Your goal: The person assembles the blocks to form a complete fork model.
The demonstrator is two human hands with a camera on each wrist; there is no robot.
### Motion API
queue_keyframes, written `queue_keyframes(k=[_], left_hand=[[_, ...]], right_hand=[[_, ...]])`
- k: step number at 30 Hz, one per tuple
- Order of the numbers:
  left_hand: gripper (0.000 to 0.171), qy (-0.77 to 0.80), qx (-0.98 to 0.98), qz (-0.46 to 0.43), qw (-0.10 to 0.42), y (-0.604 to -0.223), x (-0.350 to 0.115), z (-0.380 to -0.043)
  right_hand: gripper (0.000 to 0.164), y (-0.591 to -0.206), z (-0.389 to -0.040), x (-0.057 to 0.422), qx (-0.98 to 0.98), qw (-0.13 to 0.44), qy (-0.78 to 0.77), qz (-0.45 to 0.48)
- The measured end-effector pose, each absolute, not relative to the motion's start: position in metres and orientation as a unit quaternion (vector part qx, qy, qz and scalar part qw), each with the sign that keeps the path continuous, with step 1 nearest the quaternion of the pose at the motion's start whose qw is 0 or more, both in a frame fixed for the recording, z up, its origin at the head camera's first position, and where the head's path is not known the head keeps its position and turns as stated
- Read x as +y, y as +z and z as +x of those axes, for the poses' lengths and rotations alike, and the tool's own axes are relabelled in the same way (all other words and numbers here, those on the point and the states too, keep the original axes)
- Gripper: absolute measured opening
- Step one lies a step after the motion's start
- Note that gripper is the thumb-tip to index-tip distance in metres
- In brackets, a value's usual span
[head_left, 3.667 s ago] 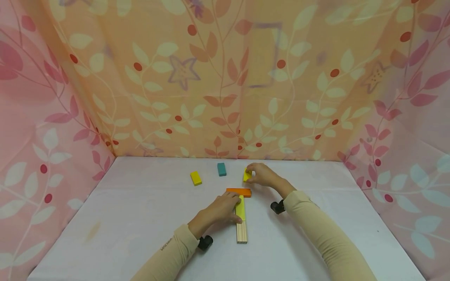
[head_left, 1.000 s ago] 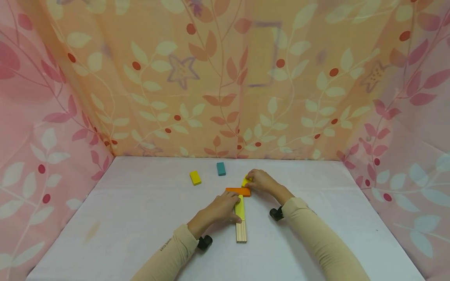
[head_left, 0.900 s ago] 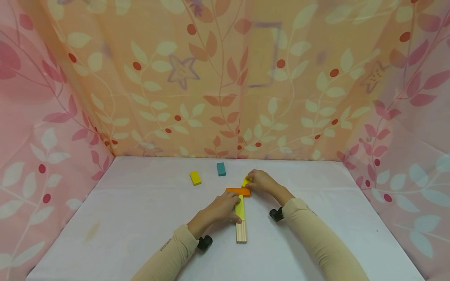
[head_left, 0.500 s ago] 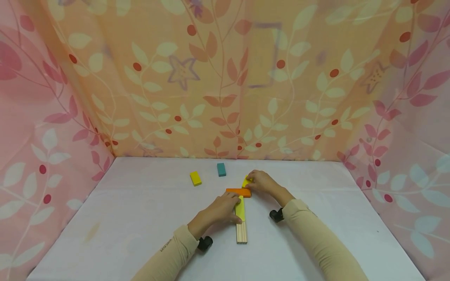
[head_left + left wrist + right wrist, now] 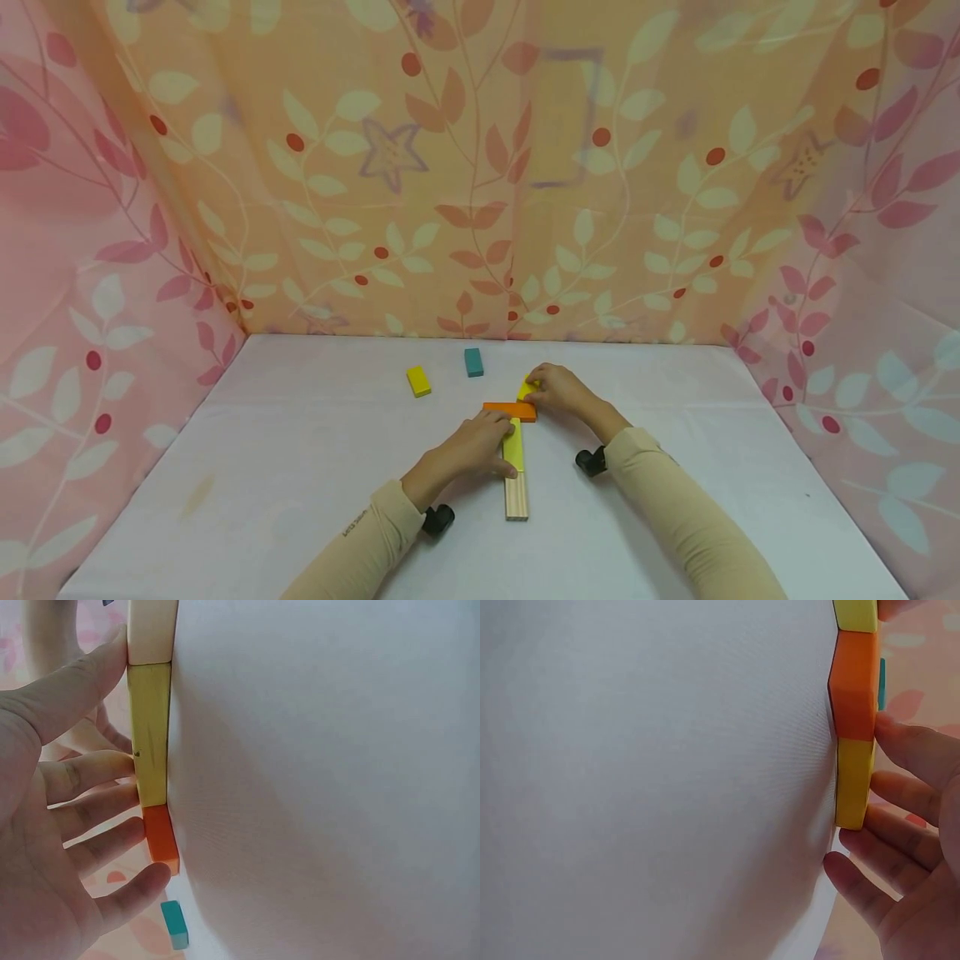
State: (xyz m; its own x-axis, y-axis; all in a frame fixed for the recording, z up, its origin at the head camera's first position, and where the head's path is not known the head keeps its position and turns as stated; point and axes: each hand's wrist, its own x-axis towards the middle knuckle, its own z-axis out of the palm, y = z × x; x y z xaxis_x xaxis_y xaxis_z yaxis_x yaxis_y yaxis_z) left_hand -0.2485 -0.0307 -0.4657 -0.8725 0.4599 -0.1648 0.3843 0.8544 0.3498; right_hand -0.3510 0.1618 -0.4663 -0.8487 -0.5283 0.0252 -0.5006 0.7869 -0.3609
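A plain wood block (image 5: 516, 497), a light-yellow block (image 5: 513, 447) and an orange block (image 5: 512, 412) lie end to side in a row on the table, the orange one crosswise. My left hand (image 5: 465, 447) rests along the row with fingers extended. In the left wrist view, its thumb touches near the wood block (image 5: 150, 634) and its fingers touch the light-yellow and orange blocks. At the orange block's far right side, my right hand (image 5: 564, 392) holds a yellow block (image 5: 527, 389) between thumb and fingers. The right wrist view shows this yellow block (image 5: 853, 784) against the orange one (image 5: 855, 686).
Farther back on the white table (image 5: 300, 467) lie another yellow block (image 5: 418, 381) and a teal block (image 5: 473, 362), apart from the row. Patterned cloth (image 5: 480, 167) walls in the table's back and both sides.
Since the oldest frame, my right hand has drawn the yellow block nearer and turned it, up to the orange block. Over the last second, hands and blocks stay about still.
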Motion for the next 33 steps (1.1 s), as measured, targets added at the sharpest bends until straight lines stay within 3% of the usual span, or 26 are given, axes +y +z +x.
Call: queue_keyframes(k=[26,33], left_hand=[[0.071,0.157,0.953,0.227,0.126,-0.467,-0.033,-0.250],[0.071,0.155,0.954,0.222,0.128,-0.468,-0.035,-0.249]], right_hand=[[0.031,-0.453,-0.359,0.158,0.946,0.056,-0.218,-0.235],[0.034,-0.453,-0.371,0.152,0.941,0.089,-0.253,-0.204]])
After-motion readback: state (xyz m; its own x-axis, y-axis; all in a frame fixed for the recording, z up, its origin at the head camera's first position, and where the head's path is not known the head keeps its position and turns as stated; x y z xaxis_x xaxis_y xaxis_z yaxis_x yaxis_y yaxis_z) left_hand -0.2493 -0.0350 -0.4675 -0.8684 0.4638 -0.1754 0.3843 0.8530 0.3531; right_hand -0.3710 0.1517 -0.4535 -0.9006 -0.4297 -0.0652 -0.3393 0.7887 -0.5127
